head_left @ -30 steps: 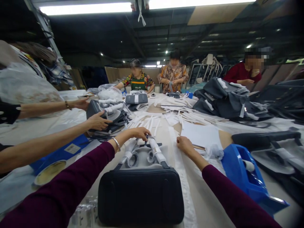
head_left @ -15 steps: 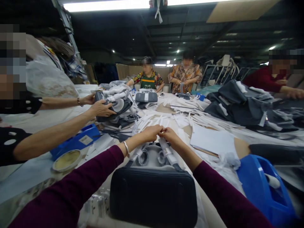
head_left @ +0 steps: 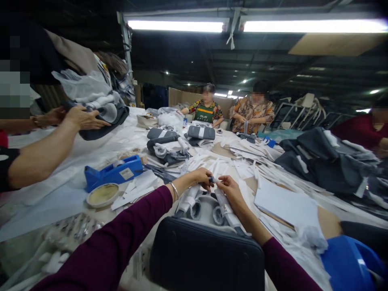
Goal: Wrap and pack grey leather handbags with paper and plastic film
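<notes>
In the head view a dark handbag [head_left: 207, 254] lies in front of me. Its handle [head_left: 226, 208] is wrapped in clear and white plastic and stretches away from me, beside curled rolls of wrapping. At the handle's far end my left hand [head_left: 203, 178] pinches a small dark piece whose kind is unclear. Close by, my right hand [head_left: 230, 190] is closed, fingertips pinching the wrapped handle near that same piece. Both sets of fingertips nearly meet.
Blue tape dispensers stand at left [head_left: 113, 171] and lower right [head_left: 351, 262]. A tape roll [head_left: 103, 195] lies at left. Paper strips, white sheets [head_left: 286, 194] and piled dark bags [head_left: 330, 157] cover the table. A co-worker's hands [head_left: 86, 119] hold another bag at left.
The view has shifted, so most things sit further right or lower. My hands have parted slightly, showing a dark piece between them. The co-worker at left has lifted a bag off the pile.
</notes>
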Motion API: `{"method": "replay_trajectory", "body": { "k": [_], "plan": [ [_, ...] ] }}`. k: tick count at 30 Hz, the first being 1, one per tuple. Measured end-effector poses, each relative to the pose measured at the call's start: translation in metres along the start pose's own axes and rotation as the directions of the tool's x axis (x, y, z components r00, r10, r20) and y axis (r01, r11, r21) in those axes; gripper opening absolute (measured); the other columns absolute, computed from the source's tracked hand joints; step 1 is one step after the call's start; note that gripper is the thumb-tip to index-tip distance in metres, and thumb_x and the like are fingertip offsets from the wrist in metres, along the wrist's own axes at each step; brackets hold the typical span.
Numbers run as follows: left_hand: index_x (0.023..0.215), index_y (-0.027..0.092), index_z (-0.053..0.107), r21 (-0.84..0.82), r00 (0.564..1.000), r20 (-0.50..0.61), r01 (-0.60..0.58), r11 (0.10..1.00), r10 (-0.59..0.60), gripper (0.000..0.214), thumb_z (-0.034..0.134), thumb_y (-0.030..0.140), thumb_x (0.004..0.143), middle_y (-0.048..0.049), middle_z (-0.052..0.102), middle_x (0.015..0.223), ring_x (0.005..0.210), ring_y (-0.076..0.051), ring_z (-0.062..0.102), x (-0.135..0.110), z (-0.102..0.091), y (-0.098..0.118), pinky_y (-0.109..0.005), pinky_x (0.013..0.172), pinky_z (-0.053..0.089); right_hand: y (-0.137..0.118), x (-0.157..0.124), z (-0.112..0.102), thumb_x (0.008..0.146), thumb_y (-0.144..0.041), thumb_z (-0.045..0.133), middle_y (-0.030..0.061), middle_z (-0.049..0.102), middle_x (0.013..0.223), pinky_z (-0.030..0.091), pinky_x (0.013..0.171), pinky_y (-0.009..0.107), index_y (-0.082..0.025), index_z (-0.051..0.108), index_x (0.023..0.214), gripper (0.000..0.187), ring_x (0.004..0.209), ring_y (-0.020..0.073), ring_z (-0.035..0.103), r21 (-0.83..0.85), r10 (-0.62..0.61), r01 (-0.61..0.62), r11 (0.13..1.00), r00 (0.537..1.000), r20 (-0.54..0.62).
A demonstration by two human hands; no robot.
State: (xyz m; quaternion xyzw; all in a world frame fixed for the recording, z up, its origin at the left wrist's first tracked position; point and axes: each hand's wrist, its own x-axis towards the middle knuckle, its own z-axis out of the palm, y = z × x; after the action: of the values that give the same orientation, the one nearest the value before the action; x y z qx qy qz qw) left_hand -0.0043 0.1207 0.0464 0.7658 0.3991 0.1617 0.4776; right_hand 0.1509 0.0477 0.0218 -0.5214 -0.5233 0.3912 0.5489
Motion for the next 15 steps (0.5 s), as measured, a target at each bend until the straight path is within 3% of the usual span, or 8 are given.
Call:
{"method": "replay_trajectory", "body": {
  "k": [3, 7, 9, 11, 15],
  "plan": [
    [0.087, 0.011, 0.063, -0.080, 0.997, -0.005, -0.078, 0.994, 0.078, 0.034, 0.063, -0.002, 0.055, -0.0040, 0.068, 0.085, 0.074, -0.014, 0.065, -0.003, -0.004, -0.001, -0.025, 0.069, 0.053, 0.005, 0.001, -0.002, 0.060, -0.043, 0.073, -0.0031, 0.055, 0.061, 0.034, 0.052, 0.025, -0.018, 0.056, 0.085, 0.039, 0.054, 0.0122, 0.047, 0.020, -0.041, 0.040, 0.999, 0.999, 0.015],
    [0.108, 0.012, 0.060, -0.186, 0.947, -0.063, -0.322, 0.928, 0.316, 0.051, 0.055, 0.000, 0.059, -0.0065, 0.064, 0.100, 0.088, -0.015, 0.061, -0.010, -0.014, -0.001, -0.025, 0.078, 0.048, 0.006, 0.001, -0.003, 0.058, -0.043, 0.074, -0.0037, 0.054, 0.062, 0.033, 0.052, 0.025, -0.018, 0.058, 0.087, 0.041, 0.055, 0.0118, 0.045, 0.001, -0.039, 0.039, 0.999, 0.999, 0.006],
    [0.116, 0.013, 0.057, -0.088, 0.926, -0.087, -0.373, 0.924, 0.366, 0.051, 0.049, 0.003, 0.066, -0.0074, 0.064, 0.104, 0.092, -0.016, 0.060, -0.012, -0.019, -0.004, -0.026, 0.082, 0.047, 0.004, 0.001, -0.003, 0.059, -0.047, 0.073, -0.0037, 0.054, 0.062, 0.032, 0.051, 0.024, -0.018, 0.060, 0.087, 0.043, 0.054, 0.0116, 0.044, -0.026, -0.011, 0.012, 1.000, 1.000, 0.019],
    [0.112, 0.013, 0.060, 0.081, 0.921, -0.124, -0.363, 0.928, 0.370, 0.045, 0.044, 0.003, 0.071, -0.0079, 0.065, 0.107, 0.098, -0.016, 0.058, -0.013, -0.022, -0.009, -0.028, 0.090, 0.044, 0.000, 0.000, -0.002, 0.062, -0.052, 0.068, -0.0027, 0.055, 0.062, 0.030, 0.050, 0.024, -0.017, 0.061, 0.085, 0.042, 0.053, 0.0113, 0.043, -0.057, 0.049, -0.046, 0.997, 0.997, 0.060],
    [0.097, 0.013, 0.068, 0.216, 0.929, -0.154, -0.300, 0.929, 0.336, 0.032, 0.053, 0.005, 0.070, -0.0059, 0.069, 0.096, 0.091, -0.016, 0.060, -0.013, -0.029, -0.029, -0.027, 0.088, 0.044, -0.007, 0.000, 0.001, 0.063, -0.051, 0.065, -0.0039, 0.050, 0.054, 0.024, 0.046, 0.024, -0.015, 0.062, 0.077, 0.039, 0.048, 0.0095, 0.038, -0.094, 0.203, -0.191, 0.977, 0.970, 0.132]
  ]
}}
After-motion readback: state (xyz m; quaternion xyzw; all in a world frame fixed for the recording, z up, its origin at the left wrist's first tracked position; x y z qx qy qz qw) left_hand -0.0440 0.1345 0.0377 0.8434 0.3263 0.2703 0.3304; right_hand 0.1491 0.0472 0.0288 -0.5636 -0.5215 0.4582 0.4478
